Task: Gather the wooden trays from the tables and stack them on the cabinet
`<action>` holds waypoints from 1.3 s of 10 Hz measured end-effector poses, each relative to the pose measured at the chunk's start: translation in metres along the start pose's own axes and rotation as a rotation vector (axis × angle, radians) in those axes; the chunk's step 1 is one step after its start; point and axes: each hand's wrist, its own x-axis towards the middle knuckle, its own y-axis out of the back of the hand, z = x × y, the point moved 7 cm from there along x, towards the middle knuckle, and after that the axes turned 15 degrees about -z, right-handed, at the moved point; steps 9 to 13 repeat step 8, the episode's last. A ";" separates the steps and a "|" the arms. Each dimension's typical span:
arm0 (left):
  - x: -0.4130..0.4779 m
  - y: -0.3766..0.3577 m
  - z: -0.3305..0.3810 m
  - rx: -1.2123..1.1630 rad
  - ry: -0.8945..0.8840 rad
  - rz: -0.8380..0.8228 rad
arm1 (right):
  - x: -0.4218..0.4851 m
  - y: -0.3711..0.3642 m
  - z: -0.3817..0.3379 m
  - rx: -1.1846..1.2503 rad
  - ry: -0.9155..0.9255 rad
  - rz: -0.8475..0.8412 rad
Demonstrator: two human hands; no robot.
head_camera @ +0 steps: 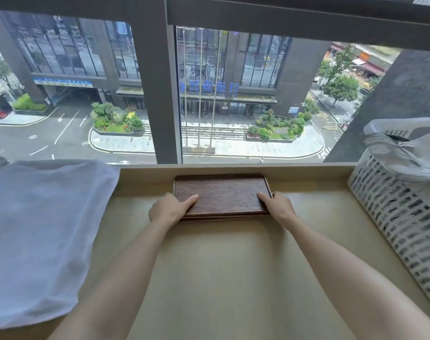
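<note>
Both hands grip a dark wooden tray (pixel 221 196) on the beige counter (pixel 233 266) by the window: left hand (pixel 171 209) & right hand (pixel 277 207) closed on its near corners, thumbs on top. Possibly another tray beneath. Square edges before letting go.

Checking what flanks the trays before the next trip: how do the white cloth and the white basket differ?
The flat white cloth lies soft and spread out on the left of the beige cabinet top; the white slotted plastic basket stands upright and rigid on the right. The cloth is plain; the basket's wall is perforated, with a pale bag in it. Both are white and sit clear of the dark wooden trays.
</note>
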 end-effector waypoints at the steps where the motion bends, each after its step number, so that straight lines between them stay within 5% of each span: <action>1: 0.004 0.000 0.006 0.054 -0.022 -0.009 | 0.006 0.002 0.000 -0.045 -0.013 -0.004; 4: 0.009 0.010 0.012 0.201 -0.007 0.013 | 0.005 -0.002 -0.012 -0.320 -0.039 -0.007; 13: -0.001 0.013 0.016 0.122 -0.038 0.010 | -0.005 -0.007 -0.022 -0.338 -0.077 -0.046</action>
